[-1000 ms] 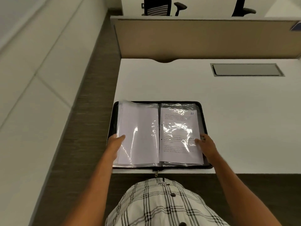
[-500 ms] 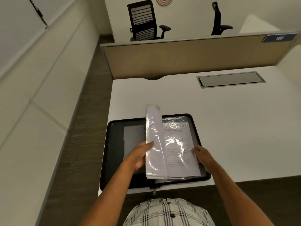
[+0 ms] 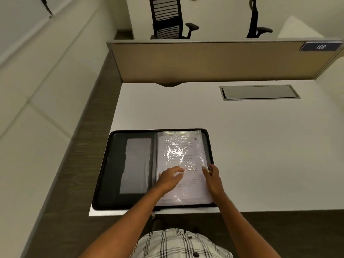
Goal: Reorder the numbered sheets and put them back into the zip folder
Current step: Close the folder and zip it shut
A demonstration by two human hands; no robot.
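The zip folder (image 3: 130,168) lies open and flat at the near left corner of the white bench (image 3: 260,146), its near edge almost flush with the bench edge and its zipper pull (image 3: 153,214) hanging over that edge. Its left half shows a dark inner cover with a grey pocket (image 3: 135,164). On its right half lies the stack of numbered sheets (image 3: 182,151) in glossy plastic sleeves, the top one printed and marked with a handwritten 1 near its far right corner.

The left hand (image 3: 170,178) rests on the top sleeve with fingers stretched out and relaxed, pressing the lower left part of the page and gripping nothing. The right hand (image 3: 213,178) sits at the stack's right edge, thumb on top of the sleeve and fingers curled around the edge beside the folder's rim.

Farther back on the bench, well apart from the folder, is a grey cable hatch (image 3: 259,92). A tan divider panel (image 3: 214,62) closes off the far side, with a blue plate reading 109 (image 3: 321,46). Behind it stand 2 black office chairs (image 3: 168,17).
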